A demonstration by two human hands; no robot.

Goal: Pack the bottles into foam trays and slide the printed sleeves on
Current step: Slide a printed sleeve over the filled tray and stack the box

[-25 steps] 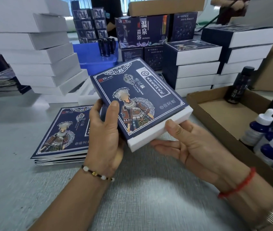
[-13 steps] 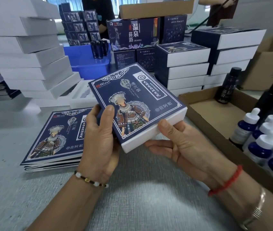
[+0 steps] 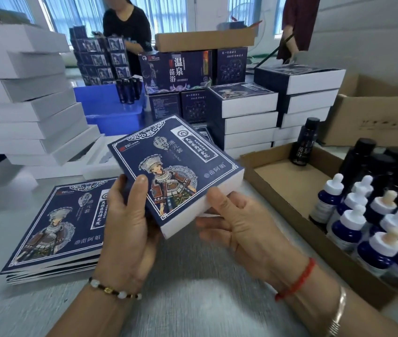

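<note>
Held clear of the surface, the sleeved box is gripped at its near corner by the left hand and pinched along its white edge by the right hand, probably to seat the sleeve flush.

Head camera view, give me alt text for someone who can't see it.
Both hands, left hand and right hand, hold a sleeved box above a grey table. Flat printed sleeves lie stacked left; dropper bottles fill a cardboard tray right.
</note>
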